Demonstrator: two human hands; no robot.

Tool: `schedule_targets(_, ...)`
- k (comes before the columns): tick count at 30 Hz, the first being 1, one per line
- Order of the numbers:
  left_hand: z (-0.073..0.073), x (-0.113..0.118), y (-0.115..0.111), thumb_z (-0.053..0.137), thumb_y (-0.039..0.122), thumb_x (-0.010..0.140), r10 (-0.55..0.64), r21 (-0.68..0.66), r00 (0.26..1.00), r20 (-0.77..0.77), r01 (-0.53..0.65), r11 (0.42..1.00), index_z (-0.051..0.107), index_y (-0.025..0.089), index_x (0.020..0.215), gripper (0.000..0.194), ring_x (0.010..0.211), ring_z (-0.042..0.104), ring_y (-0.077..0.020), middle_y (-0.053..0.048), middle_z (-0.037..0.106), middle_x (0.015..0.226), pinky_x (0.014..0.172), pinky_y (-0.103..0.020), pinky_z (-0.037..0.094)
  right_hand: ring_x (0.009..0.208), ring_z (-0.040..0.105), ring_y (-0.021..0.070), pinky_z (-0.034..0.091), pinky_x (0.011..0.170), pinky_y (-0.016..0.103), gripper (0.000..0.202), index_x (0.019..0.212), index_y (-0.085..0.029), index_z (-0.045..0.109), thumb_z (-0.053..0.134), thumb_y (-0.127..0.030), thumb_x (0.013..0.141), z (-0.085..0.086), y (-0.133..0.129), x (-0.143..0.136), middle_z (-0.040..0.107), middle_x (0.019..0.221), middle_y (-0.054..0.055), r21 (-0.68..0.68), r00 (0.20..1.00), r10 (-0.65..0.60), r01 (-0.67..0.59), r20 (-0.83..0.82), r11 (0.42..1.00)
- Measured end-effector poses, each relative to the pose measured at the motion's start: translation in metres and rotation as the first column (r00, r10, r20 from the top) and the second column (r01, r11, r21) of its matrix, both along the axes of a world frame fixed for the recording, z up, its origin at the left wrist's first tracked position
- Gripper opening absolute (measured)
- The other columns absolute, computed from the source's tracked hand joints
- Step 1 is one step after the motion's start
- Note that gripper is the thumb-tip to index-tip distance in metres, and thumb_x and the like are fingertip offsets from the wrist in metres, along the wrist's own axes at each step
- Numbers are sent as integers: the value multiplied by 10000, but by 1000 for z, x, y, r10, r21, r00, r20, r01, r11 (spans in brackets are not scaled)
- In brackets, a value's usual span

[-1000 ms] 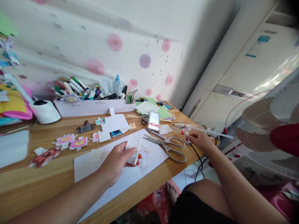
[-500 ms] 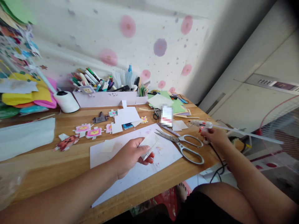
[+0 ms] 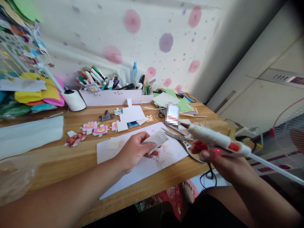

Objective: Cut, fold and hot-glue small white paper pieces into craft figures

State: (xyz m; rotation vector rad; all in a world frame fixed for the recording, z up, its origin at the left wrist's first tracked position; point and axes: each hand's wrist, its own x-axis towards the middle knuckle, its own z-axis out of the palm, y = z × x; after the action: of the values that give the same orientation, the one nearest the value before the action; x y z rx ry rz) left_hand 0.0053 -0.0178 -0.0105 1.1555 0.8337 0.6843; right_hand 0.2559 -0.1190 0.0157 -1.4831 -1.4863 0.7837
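Between the thumb and fingers of my left hand [image 3: 140, 148] is a small folded piece of white paper [image 3: 156, 141], held above a large white sheet [image 3: 123, 177]. My right hand [image 3: 225, 164] grips a white hot glue gun [image 3: 213, 137] by its handle. A red light glows on the gun's side, and a clear glue stick [image 3: 275, 167] juts out of its rear. The nozzle points left, toward the folded paper but apart from it. Large metal scissors [image 3: 177, 135] lie on the table, their handles partly hidden behind the gun and my right hand.
Small coloured paper cutouts [image 3: 99, 130] and white paper pieces [image 3: 133, 114] lie at mid-table. Behind them stands a white box [image 3: 109, 98] of pens, beside a white thread spool [image 3: 74, 100]. A pixelated item [image 3: 172, 114] and green sheets [image 3: 173, 96] are at the back right.
My right hand has lifted the glue gun off the table's right side and brought it closer and in toward the middle. My left hand has turned the folded paper slightly. The view has shifted a little.
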Motion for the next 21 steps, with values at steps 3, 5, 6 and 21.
schedule_targets(3, -1, 0, 1, 700, 269, 707, 50, 7, 999, 14, -50, 999, 575, 161, 781, 181, 527, 600, -101, 27, 621, 639, 505, -208, 444, 858, 643, 266, 530, 738, 394, 164, 950, -277, 664, 652, -324, 793, 5, -4, -16, 685, 931, 62, 7, 984, 176, -176, 9, 984)
schedule_targets(5, -2, 0, 1, 708, 265, 698, 100, 41, 995, 29, -101, 994, 577, 158, 733, 173, 509, 561, -88, 45, 577, 574, 501, -201, 428, 830, 636, 258, 524, 696, 378, 116, 924, -280, 657, 634, -293, 811, 9, -3, -26, 679, 883, 50, 49, 977, 196, -200, 82, 979)
schedule_targets(6, -2, 1, 2, 711, 265, 694, 121, 56, 992, 41, -123, 991, 576, 157, 713, 174, 512, 546, -84, 49, 561, 560, 503, -199, 422, 808, 630, 252, 516, 667, 370, 99, 912, -277, 649, 627, -284, 815, 11, -1, -31, 670, 856, 47, 62, 971, 199, -208, 130, 976)
schedule_targets(21, -3, 0, 1, 670, 245, 713, 121, 112, 991, 52, -126, 986, 587, 148, 729, 128, 579, 575, -109, 24, 599, 635, 559, -221, 451, 692, 484, 164, 390, 586, 289, 119, 786, -216, 430, 510, -205, 874, 0, 18, -65, 506, 731, 8, 269, 778, 162, -393, 607, 880)
